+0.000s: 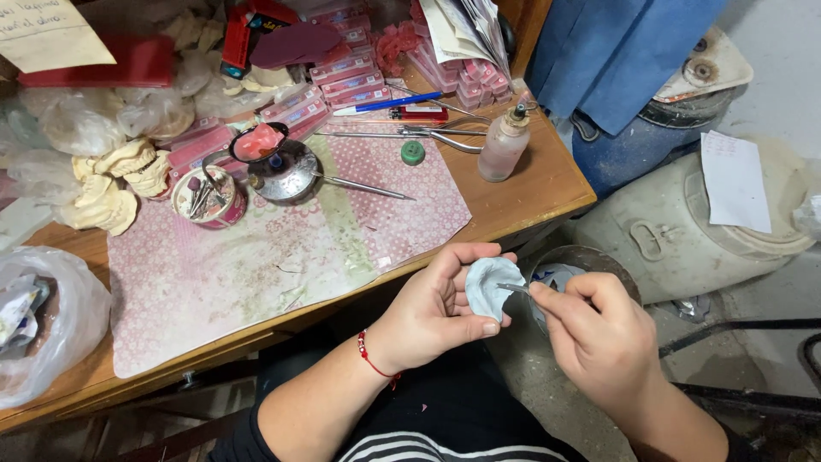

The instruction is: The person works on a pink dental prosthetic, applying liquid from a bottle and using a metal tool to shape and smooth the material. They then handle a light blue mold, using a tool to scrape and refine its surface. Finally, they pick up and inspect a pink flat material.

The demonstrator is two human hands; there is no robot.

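**Head view: pale cast held off the desk edge, thin tool worked on it**

Head view looked down past the front right corner of the desk (pixel 530 192). The left hand (pixel 436 308) was curled around a pale blue-grey cast (pixel 487 287), thumb under its lower edge, fingers behind it. The right hand (pixel 599 338) was pinched on a thin metal tool (pixel 513 288), whose tip touched the cast's face. Both were held in the air, off the desk's front edge, above the lap and just beside a round bucket (pixel 590 257) on the floor.

Handling, as a judgement: the cast looked light, rigid and brittle, likely to chip at thin edges, perhaps dusty rather than slippery. Best held by the thick outer rim and back, as the left hand did, not by the worked face.

Looks: small, shell-like, curved, matte, pale blue-grey, with a hollowed face; finer detail was too small to tell.

On the desk, well apart: cream dental models (pixel 111 184) near the left edge, a small metal bowl with pink wax (pixel 278 162), a clear squeeze bottle (pixel 505 145) near the right edge, and a pink patterned mat (pixel 282 257).
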